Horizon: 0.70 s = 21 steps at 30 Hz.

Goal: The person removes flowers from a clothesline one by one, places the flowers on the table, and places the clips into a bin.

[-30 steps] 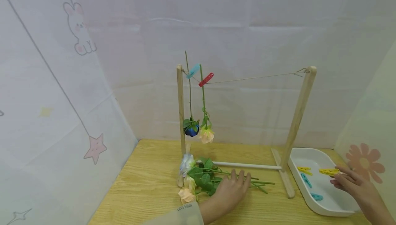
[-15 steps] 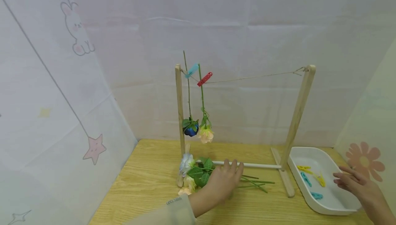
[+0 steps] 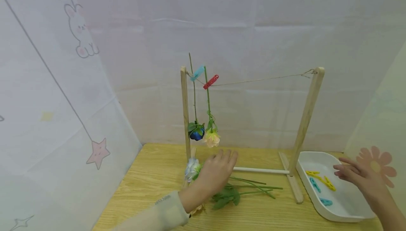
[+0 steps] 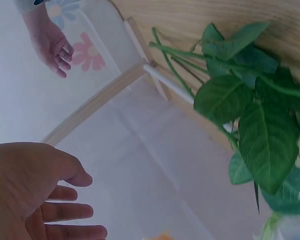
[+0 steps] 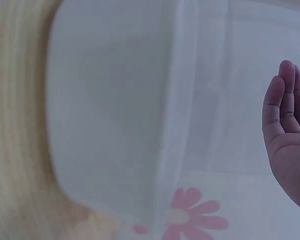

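My left hand (image 3: 217, 172) hovers over the pile of loose flowers, its fingers extended and holding nothing. In the left wrist view, the green rose leaves (image 4: 267, 142) lie apart from that hand. A pale blue flower (image 3: 191, 170) is beside the left wrist, and bare green stems (image 3: 258, 187) stretch to the right; a peach bloom (image 3: 198, 208) is mostly hidden under my forearm. My right hand (image 3: 361, 180), its fingers relaxed, is above the white tray (image 3: 350, 208). Inside lie yellow clothespins (image 3: 329, 183) and blue clothespins (image 3: 326, 201).
A wooden frame (image 3: 306, 121) with a string (image 3: 263, 79) stands behind the flowers. A blue clothespin (image 3: 198, 73) and a red clothespin (image 3: 211, 81) hold a dark blue rose (image 3: 196, 132) and a peach rose (image 3: 211, 138) upside down on it.
My right hand has let a yellow clothespin go into the tray. My left hand has moved left and back, from the stems to over the leaves.
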Each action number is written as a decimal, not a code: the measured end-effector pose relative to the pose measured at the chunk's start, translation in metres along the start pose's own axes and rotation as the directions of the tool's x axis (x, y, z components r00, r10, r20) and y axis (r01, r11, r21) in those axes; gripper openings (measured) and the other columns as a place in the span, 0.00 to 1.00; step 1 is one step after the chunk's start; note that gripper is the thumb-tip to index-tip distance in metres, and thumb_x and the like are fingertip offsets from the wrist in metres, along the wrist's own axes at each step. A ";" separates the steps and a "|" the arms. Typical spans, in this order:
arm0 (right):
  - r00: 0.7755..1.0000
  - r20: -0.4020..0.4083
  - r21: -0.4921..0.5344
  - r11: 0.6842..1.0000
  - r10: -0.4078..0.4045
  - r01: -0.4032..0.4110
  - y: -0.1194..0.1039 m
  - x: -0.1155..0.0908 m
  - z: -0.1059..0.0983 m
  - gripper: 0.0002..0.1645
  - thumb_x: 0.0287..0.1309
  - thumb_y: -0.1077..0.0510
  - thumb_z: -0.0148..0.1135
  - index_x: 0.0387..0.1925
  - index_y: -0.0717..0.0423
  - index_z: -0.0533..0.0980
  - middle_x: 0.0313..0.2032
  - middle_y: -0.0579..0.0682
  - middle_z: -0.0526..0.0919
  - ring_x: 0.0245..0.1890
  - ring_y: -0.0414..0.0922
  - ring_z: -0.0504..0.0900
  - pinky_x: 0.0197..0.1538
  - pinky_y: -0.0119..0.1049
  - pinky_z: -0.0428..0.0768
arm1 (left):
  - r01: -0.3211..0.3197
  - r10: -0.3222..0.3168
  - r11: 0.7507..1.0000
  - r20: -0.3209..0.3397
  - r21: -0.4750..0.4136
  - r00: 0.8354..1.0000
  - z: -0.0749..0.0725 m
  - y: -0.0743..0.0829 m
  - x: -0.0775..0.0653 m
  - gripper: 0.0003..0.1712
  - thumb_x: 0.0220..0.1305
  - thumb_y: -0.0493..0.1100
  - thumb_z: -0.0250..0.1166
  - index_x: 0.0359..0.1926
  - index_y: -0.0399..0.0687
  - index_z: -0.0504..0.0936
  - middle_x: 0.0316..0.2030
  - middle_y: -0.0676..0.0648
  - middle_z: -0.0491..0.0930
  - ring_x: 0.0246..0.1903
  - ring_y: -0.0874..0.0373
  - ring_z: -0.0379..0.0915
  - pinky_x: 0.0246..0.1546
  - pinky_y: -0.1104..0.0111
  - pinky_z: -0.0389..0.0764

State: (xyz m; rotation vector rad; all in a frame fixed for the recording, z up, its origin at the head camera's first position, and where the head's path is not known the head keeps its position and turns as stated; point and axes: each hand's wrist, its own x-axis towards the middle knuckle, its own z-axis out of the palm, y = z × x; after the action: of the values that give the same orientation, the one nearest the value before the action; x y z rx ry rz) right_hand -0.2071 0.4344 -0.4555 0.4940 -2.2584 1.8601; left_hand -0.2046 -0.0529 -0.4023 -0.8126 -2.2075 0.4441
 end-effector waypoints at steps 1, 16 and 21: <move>1.000 0.010 -0.020 1.000 -0.009 0.009 -0.005 0.003 0.002 0.26 0.73 0.72 0.49 0.64 0.48 0.74 0.46 0.37 0.89 0.42 0.34 0.87 0.44 0.22 0.82 | 0.009 -0.009 1.000 -0.012 -0.007 1.000 0.000 -0.003 0.000 0.29 0.61 0.48 0.73 0.62 0.49 0.78 0.50 0.50 0.84 0.42 0.57 0.84 0.32 0.72 0.85; 1.000 0.007 -0.370 0.929 0.016 -0.012 -0.077 0.036 0.044 0.27 0.75 0.59 0.56 0.72 0.51 0.67 0.46 0.30 0.86 0.42 0.30 0.85 0.44 0.16 0.76 | 0.130 -0.159 0.978 -0.184 -0.163 0.970 -0.013 -0.053 0.013 0.21 0.60 0.41 0.69 0.55 0.43 0.81 0.46 0.46 0.87 0.41 0.52 0.86 0.38 0.64 0.88; 1.000 0.013 -0.354 0.935 0.008 -0.003 -0.096 0.048 0.058 0.26 0.74 0.58 0.57 0.70 0.51 0.69 0.46 0.30 0.86 0.43 0.31 0.85 0.45 0.16 0.77 | 0.191 -0.244 0.944 -0.180 -0.267 0.953 -0.016 -0.070 0.017 0.23 0.59 0.41 0.72 0.56 0.42 0.82 0.48 0.44 0.87 0.43 0.50 0.85 0.37 0.64 0.88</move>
State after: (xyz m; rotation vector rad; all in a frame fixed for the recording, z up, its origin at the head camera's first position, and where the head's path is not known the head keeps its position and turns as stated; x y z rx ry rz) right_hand -0.2131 0.3550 -0.3630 0.4409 -2.5276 1.4027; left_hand -0.2310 -0.0927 -0.3461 -0.6943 -2.1456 -0.0287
